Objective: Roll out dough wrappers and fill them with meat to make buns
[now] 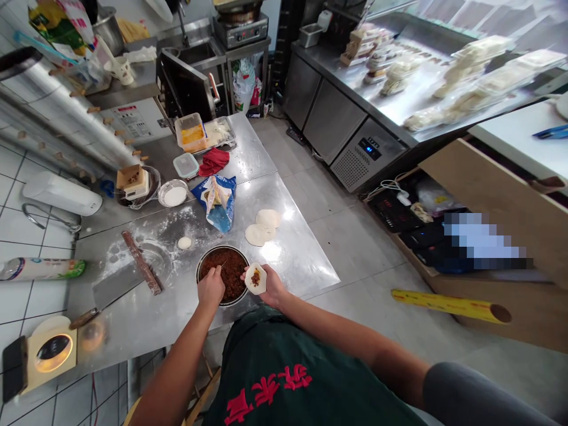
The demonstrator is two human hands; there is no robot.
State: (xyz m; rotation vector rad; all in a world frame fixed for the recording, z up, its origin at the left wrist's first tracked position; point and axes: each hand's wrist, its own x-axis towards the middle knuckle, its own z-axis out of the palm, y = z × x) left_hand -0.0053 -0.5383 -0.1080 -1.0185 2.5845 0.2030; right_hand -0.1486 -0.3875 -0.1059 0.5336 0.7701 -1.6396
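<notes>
My right hand (273, 288) cups a round dough wrapper (249, 286) with a small heap of dark filling (255, 277) in its middle. Over the left part of a metal bowl (198, 267) of reddish-brown minced filling (233, 275), my left hand (211, 287) is closed with fingers pinched downward. What it pinches is mostly hidden; a thin tip seems to show by the fingers. Two flat dough wrappers (254, 235) lie overlapping beyond the bowl. A small dough ball (184, 242) sits on the floured steel table (302, 260).
Left of the bowl are a rolling pin (141, 260) and a broad cleaver (118, 287). A blue bag (226, 216), a flour bowl (173, 193), a red cloth (214, 161) and a tub (190, 133) stand farther back. The table's right edge drops to the floor.
</notes>
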